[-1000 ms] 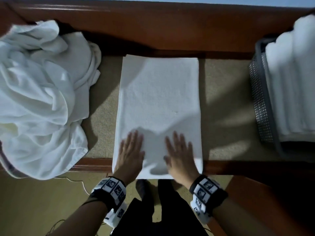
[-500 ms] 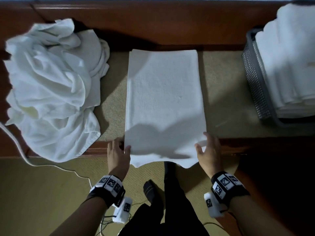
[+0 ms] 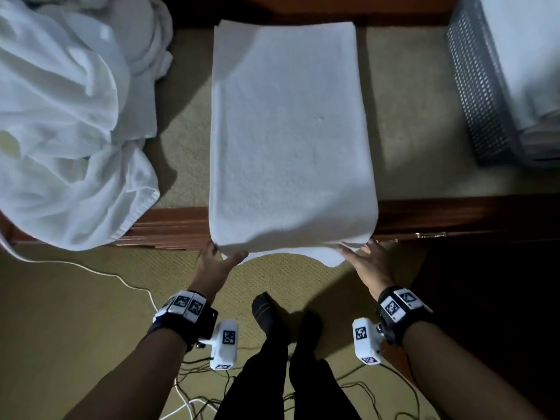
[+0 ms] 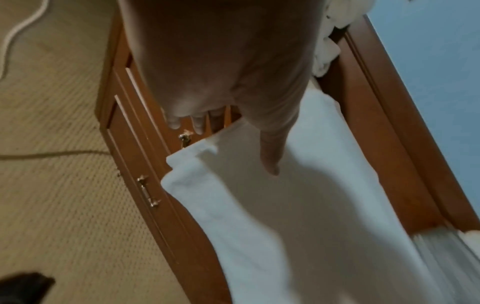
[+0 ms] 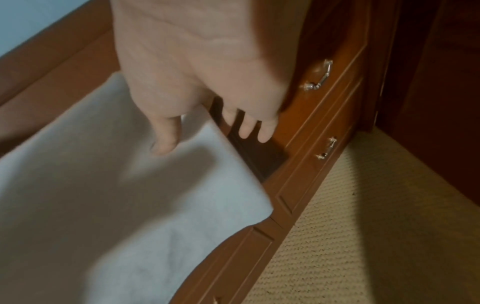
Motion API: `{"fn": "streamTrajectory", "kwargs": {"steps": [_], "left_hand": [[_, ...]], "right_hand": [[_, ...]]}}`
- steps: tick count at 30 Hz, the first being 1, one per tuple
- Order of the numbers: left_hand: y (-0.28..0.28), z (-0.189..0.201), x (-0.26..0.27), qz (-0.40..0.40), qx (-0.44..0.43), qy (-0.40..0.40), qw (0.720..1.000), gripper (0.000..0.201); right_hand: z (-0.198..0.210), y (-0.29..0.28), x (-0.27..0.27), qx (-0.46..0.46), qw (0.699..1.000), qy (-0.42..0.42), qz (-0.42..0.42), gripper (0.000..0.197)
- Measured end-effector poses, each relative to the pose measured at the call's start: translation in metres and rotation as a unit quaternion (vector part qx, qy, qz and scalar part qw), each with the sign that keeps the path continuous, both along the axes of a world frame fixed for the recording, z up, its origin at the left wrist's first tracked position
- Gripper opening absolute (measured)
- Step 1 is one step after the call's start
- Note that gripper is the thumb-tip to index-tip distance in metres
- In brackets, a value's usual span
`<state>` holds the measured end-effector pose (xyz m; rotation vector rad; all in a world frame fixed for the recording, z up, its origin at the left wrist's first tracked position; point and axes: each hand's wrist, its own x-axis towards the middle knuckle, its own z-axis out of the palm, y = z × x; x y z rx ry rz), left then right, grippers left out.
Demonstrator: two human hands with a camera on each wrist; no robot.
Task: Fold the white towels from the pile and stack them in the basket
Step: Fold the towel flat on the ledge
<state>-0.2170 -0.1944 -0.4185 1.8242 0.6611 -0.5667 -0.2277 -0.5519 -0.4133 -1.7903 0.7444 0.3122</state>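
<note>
A folded white towel lies lengthwise on the padded top of a wooden dresser, and its near end hangs over the front edge. My left hand pinches the near left corner, thumb on the towel and fingers behind it. At the near right corner my right hand pinches the same way, thumb on the cloth, fingers underneath. The crumpled pile of white towels sits at the left. A grey mesh basket at the right holds folded towels.
Drawer fronts with metal handles face me below the towel's hanging end. White and dark cables trail over the carpet by my feet. Bare padded top shows between towel and basket.
A second ago both palms lay flat on the towel's near end. They slid outward to the near corners and now pinch them. The near end has lifted slightly off the edge.
</note>
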Motion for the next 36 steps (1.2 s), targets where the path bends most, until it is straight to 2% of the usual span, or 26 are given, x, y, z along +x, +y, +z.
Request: {"fn": "streamTrajectory", "kwargs": {"steps": [5,7,9,10,12,14,16,18,19,20,21,22,23,25,27,28,29,31,32,33,36], "left_hand": [[0.002,-0.013,-0.006,-0.110,0.033,-0.023,0.993,0.062],[0.001,-0.009,-0.020,-0.139,0.010,0.001,0.990,0.064],[0.000,-0.003,-0.043,-0.141,-0.025,0.042,0.989,0.056],[0.000,0.000,-0.059,-0.139,-0.040,0.067,0.987,0.050],[0.004,0.003,-0.091,-0.123,-0.062,0.094,0.986,0.052],[0.005,0.012,-0.115,-0.091,-0.086,0.098,0.987,0.051],[0.005,0.024,-0.131,-0.049,-0.113,0.087,0.989,0.038],[0.006,0.040,-0.143,-0.017,-0.135,0.075,0.988,0.038],[0.005,0.051,-0.149,-0.008,-0.145,0.061,0.988,0.045],[0.005,0.063,-0.153,0.002,-0.150,0.044,0.988,0.056],[0.004,0.074,-0.156,0.012,-0.152,0.026,0.988,0.067],[0.002,0.088,-0.158,0.020,-0.151,0.009,0.988,0.072],[0.000,0.101,-0.159,0.026,-0.147,-0.009,0.989,0.069],[-0.005,0.130,-0.160,0.039,-0.128,-0.053,0.990,0.052],[-0.011,0.161,-0.160,0.048,-0.118,-0.108,0.986,0.058],[-0.013,0.177,-0.160,0.042,-0.117,-0.137,0.983,0.061],[-0.016,0.194,-0.160,0.031,-0.114,-0.162,0.980,0.056],[-0.018,0.223,-0.158,0.010,-0.102,-0.197,0.975,0.033],[-0.015,0.232,-0.156,0.004,-0.097,-0.200,0.975,0.022],[-0.012,0.241,-0.152,-0.002,-0.096,-0.198,0.975,0.018],[-0.001,0.264,-0.133,0.009,-0.153,-0.168,0.974,0.038]], "right_hand": [[-0.001,0.000,-0.004,0.064,0.997,0.008,0.042,0.026],[-0.001,-0.003,-0.017,0.081,0.994,0.041,0.058,0.023],[-0.006,-0.009,-0.042,0.073,0.991,0.079,0.083,0.021],[-0.010,-0.012,-0.057,0.066,0.988,0.104,0.097,0.024],[-0.014,-0.018,-0.091,0.083,0.981,0.139,0.110,0.037],[-0.010,-0.022,-0.118,0.142,0.975,0.146,0.084,0.051],[0.003,-0.024,-0.137,0.182,0.973,0.132,0.053,0.066],[0.021,-0.027,-0.148,0.185,0.976,0.108,0.046,0.085],[0.028,-0.029,-0.152,0.175,0.978,0.100,0.049,0.083],[0.037,-0.030,-0.156,0.166,0.981,0.091,0.051,0.067],[0.049,-0.031,-0.158,0.158,0.983,0.077,0.054,0.042],[0.061,-0.033,-0.160,0.142,0.986,0.062,0.062,0.021],[0.072,-0.036,-0.162,0.122,0.989,0.044,0.073,0.013],[0.098,-0.040,-0.163,0.091,0.993,0.001,0.076,0.027],[0.129,-0.042,-0.161,0.061,0.994,-0.056,0.075,0.048],[0.145,-0.043,-0.159,0.046,0.992,-0.085,0.084,0.049],[0.162,-0.043,-0.157,0.030,0.988,-0.115,0.098,0.041],[0.195,-0.047,-0.152,0.003,0.977,-0.163,0.139,0.014],[0.207,-0.051,-0.149,-0.008,0.971,-0.170,0.167,0.008],[0.218,-0.057,-0.145,-0.020,0.965,-0.163,0.203,0.014],[0.247,-0.074,-0.128,-0.043,0.944,-0.134,0.297,0.041]]}}
